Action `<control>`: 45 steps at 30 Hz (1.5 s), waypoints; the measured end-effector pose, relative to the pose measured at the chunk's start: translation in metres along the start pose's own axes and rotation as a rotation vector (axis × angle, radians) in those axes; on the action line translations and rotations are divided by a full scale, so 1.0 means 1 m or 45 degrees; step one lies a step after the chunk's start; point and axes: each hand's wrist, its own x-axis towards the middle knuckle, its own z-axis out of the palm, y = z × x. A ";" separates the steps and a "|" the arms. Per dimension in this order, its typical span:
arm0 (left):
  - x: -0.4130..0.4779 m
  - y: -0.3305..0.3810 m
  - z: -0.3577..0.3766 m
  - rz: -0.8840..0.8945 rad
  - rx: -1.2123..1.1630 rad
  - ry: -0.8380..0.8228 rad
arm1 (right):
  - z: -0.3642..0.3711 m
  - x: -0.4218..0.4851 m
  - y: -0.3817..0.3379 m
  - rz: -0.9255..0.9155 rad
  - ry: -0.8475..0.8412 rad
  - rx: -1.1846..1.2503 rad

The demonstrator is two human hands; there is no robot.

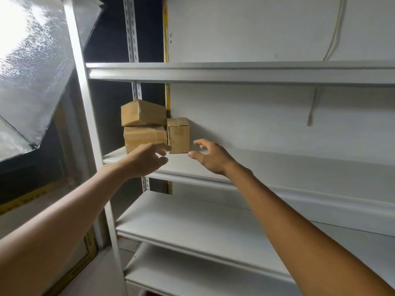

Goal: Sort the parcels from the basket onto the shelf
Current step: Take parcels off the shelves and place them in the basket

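Three brown cardboard parcels sit at the left end of the middle shelf board [267,167]. A flat parcel [143,113] lies on top of a larger one [144,136]. A small upright parcel [179,135] stands right of them, against the back wall. My left hand [147,159] reaches in front of the larger parcel, fingers loosely spread, its fingertips at the small parcel's lower left corner. My right hand [210,158] hovers just right of the small parcel, fingers relaxed and apart from it. Neither hand holds anything. The basket is out of view.
The white metal shelf unit has an upper board [235,71] and two lower boards [203,231]. A white front upright [85,103] stands at the left. A silver reflective lamp hood [32,71] hangs at far left. A cable [335,28] runs down the back wall.
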 end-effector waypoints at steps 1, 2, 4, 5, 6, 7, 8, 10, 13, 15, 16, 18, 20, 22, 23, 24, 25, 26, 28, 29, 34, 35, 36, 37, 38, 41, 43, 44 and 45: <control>0.007 -0.005 0.000 0.009 -0.003 0.005 | 0.004 0.011 0.001 -0.007 -0.003 -0.008; 0.014 -0.009 0.001 0.017 -0.008 0.007 | 0.008 0.022 0.002 -0.009 -0.005 -0.010; 0.029 -0.020 0.001 0.028 -0.025 0.017 | 0.013 0.043 0.008 -0.006 -0.007 -0.004; 0.037 -0.027 0.001 0.031 -0.026 0.027 | 0.015 0.054 0.012 -0.007 -0.007 -0.004; 0.045 -0.034 0.001 0.032 -0.021 0.039 | 0.016 0.065 0.017 -0.013 -0.007 -0.006; 0.053 -0.041 0.001 0.031 -0.013 0.050 | 0.017 0.077 0.022 -0.021 -0.006 -0.006; 0.062 -0.049 0.000 0.024 -0.008 0.058 | 0.017 0.089 0.028 -0.028 -0.005 -0.001; 0.079 -0.064 -0.001 -0.004 -0.002 0.060 | 0.017 0.113 0.038 -0.025 -0.008 0.021; 0.107 -0.081 0.000 -0.047 0.022 0.057 | 0.016 0.151 0.051 -0.021 -0.002 0.049; 0.124 -0.090 0.003 -0.041 0.042 0.105 | 0.019 0.173 0.060 -0.024 0.003 0.076; 0.133 -0.094 0.007 -0.031 0.051 0.141 | 0.022 0.184 0.065 -0.031 0.003 0.085; 0.149 -0.103 0.015 -0.006 0.093 0.190 | 0.029 0.202 0.073 -0.031 -0.004 0.095; 0.166 -0.114 0.023 0.012 0.125 0.193 | 0.035 0.220 0.080 -0.030 -0.006 0.098; 0.186 -0.126 0.030 0.009 0.131 0.189 | 0.040 0.239 0.085 -0.029 0.003 0.089; 0.196 -0.132 0.032 0.006 0.131 0.192 | 0.042 0.249 0.088 -0.029 0.016 0.092; 0.206 -0.139 0.035 0.007 0.129 0.193 | 0.044 0.259 0.090 -0.033 0.034 0.098; 0.216 -0.145 0.038 0.017 0.126 0.192 | 0.046 0.269 0.091 -0.036 0.054 0.106; 0.225 -0.151 0.040 0.035 0.121 0.191 | 0.048 0.279 0.093 -0.035 0.077 0.113; 0.243 -0.161 0.045 0.073 0.091 0.187 | 0.054 0.299 0.096 -0.013 0.127 0.122; 0.251 -0.166 0.048 0.093 0.067 0.177 | 0.056 0.307 0.097 0.011 0.144 0.133; 0.292 -0.183 0.060 0.156 -0.030 0.097 | 0.066 0.343 0.105 0.118 0.178 0.203; 0.299 -0.186 0.062 0.172 -0.020 0.075 | 0.067 0.348 0.108 0.142 0.167 0.225; 0.305 -0.189 0.066 0.198 0.003 0.050 | 0.069 0.352 0.111 0.167 0.151 0.247; 0.310 -0.192 0.069 0.223 0.018 0.032 | 0.071 0.355 0.113 0.192 0.130 0.265; 0.314 -0.194 0.073 0.240 0.010 0.026 | 0.073 0.357 0.116 0.214 0.115 0.283; 0.321 -0.196 0.086 0.304 -0.026 0.106 | 0.077 0.356 0.123 0.313 0.130 0.481; 0.322 -0.194 0.095 0.361 0.007 0.189 | 0.074 0.350 0.128 0.365 0.130 0.663; 0.322 -0.191 0.099 0.382 0.014 0.223 | 0.072 0.347 0.132 0.370 0.140 0.721; 0.321 -0.187 0.102 0.405 0.007 0.254 | 0.068 0.344 0.136 0.368 0.154 0.754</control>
